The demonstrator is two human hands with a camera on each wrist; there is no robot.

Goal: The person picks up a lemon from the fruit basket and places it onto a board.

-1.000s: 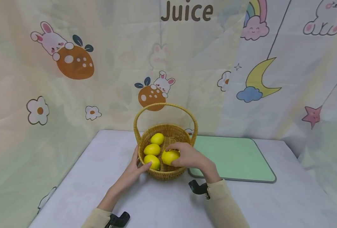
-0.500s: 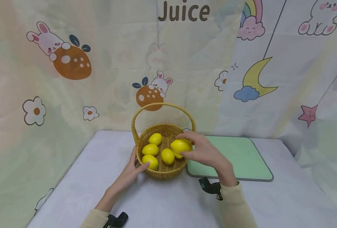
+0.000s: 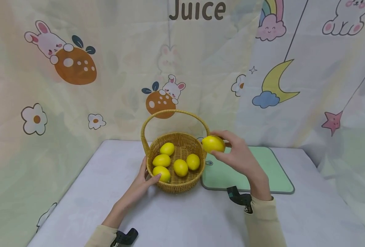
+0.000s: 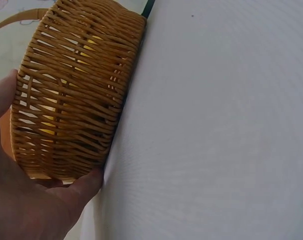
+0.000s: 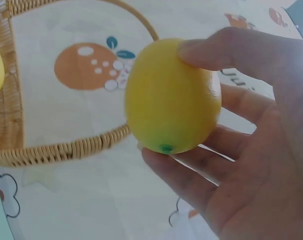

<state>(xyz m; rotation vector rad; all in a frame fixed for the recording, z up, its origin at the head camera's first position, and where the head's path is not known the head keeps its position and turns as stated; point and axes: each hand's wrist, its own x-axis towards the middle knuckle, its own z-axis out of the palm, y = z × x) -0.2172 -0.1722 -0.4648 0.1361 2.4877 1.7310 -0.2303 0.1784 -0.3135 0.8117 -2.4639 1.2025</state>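
Observation:
In the head view my right hand (image 3: 241, 156) holds a lemon (image 3: 214, 144) between thumb and fingertips, raised beside the right foot of the basket's handle. The right wrist view shows that lemon (image 5: 169, 100) close up, its greenish end toward the camera. My left hand (image 3: 140, 187) grips the left side of a round wicker basket (image 3: 177, 187), thumb over the rim. The left wrist view shows this hand (image 4: 34, 210) against the woven wall (image 4: 76, 95). Several lemons (image 3: 161, 160) lie in the basket, three along its left side and two (image 3: 180, 168) toward the right.
A green cutting board (image 3: 256, 175) with a grey edge lies to the basket's right, partly under my right hand. A white cloth (image 3: 176, 219) covers the table. Behind stands a printed fabric backdrop (image 3: 123, 68). The basket's tall arched handle (image 3: 174, 111) rises beside the held lemon.
My right hand has moved up and right, out of the basket, with a lemon in its fingers. Two lemons it hid or covered now show. My left hand stays on the basket.

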